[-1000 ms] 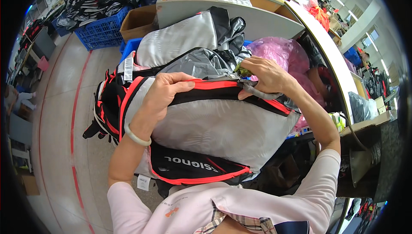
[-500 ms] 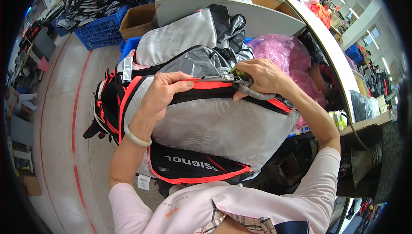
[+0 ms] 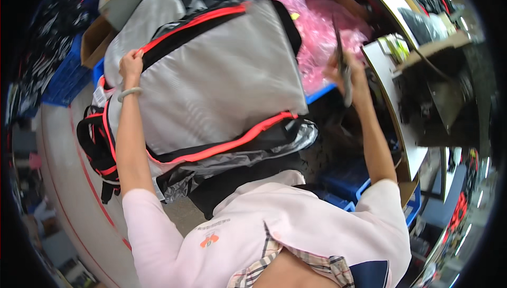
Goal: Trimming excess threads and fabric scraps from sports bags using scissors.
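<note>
A large silver-grey bag with black and red trim spreads across in front of me, its black straps on the left. My left hand is closed on the upper red trim, pinching it near its left end. Off to the right, apart from the bag, my right hand grips a pair of scissors with grey handles. The blades point up, and motion blurs both hand and scissors. A second strip of red trim runs along the bag's near side.
Pink plastic wrap fills a blue crate behind the bag. On the right stands a white-topped table. Blue crates lie low at right, and an open cardboard box stands at far left.
My right hand has drawn away from the trim to the right with the scissors. My left hand has moved left, still pinching the trim. The bag now lies differently, and the view has shifted.
</note>
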{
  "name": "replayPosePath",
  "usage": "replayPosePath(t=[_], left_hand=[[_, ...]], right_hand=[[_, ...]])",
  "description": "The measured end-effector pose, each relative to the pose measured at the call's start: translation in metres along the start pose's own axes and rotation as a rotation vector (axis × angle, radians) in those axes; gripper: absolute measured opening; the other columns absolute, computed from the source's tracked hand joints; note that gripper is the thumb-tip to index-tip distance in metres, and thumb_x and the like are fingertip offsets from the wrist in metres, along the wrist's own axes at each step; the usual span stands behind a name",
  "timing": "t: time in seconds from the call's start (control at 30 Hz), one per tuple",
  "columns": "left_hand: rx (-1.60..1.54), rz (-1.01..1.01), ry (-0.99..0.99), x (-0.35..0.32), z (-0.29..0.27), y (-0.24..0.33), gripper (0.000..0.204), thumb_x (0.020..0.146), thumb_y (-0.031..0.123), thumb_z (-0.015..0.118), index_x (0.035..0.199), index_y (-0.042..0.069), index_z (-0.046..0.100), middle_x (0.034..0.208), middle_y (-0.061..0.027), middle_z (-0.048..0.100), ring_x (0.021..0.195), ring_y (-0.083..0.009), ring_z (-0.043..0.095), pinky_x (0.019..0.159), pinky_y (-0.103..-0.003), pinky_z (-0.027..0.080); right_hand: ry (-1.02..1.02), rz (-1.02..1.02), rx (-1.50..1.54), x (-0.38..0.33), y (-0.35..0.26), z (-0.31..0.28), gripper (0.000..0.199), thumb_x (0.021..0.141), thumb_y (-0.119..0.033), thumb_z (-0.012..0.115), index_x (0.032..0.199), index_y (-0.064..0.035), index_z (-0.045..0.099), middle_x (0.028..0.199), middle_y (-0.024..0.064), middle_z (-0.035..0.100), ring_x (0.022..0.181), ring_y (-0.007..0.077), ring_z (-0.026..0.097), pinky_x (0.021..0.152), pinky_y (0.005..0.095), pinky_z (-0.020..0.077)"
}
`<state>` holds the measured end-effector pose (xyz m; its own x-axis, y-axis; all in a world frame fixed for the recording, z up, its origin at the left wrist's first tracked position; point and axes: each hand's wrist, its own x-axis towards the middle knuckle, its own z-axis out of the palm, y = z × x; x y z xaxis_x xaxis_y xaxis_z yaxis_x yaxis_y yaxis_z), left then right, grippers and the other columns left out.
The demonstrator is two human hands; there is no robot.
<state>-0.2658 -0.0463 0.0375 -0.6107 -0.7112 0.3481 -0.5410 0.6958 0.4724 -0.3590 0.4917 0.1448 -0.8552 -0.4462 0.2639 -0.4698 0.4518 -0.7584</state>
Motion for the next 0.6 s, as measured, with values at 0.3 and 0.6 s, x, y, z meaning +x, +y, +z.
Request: replayPosePath(t=[0.3,0.6], left_hand=[[-0.373,0.509,-0.112,-0.148,-0.068,0.112,0.011,0.083,0.013,0.064,0.082,0.003,0.061,0.078,-0.0129,0.058,0.068,-0.0287,0.056,0.064,-0.04,0.046],[-0.481,0.315,-0.744,-0.256,-0.124,0.181,0.025,0.081,0.019,0.07,0.095,-0.001,0.067,0.068,-0.0128,0.063,0.06,-0.0175,0.057,0.058,-0.032,0.044]], right_hand=[[0.129,0.352,0.165,-0.121,0.095,0.097,0.042,0.07,-0.011,0.082,0.099,-0.0011,0.054,0.087,0.0022,0.057,0.08,0.0123,0.053,0.076,0.027,0.0454],[0.152,0.287,0.911,-0.072,-0.012,0.05,0.032,0.069,-0.003,0.077,0.086,-0.0054,0.05,0.073,-0.0018,0.051,0.062,0.0082,0.052,0.058,0.0222,0.0433]])
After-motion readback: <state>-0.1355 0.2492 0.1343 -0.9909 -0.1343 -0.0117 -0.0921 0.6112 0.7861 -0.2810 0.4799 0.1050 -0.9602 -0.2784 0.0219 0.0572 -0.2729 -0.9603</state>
